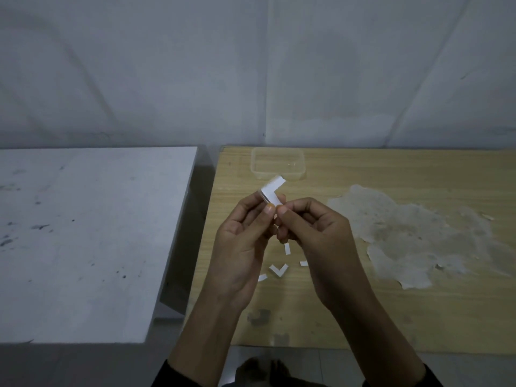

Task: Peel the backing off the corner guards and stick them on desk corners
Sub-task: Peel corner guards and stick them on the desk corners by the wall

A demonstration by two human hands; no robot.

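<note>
The peeling step looked to be in hand; the left hand (240, 238) pinched the L-shaped corner guard (271, 191) between thumb and curled fingers, just in front of the clear tub (277, 163); the right hand (315, 233) nipped the guard's lower end with thumb and forefinger, probably seeking the backing's edge; next would call for a steady pull; peeled strips (279, 270) lay further in front of the tub.

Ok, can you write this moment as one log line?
stage: peeling | left hand: holds corner guard | right hand: pinches its lower end | desk: peeled strips, clear tub
</note>
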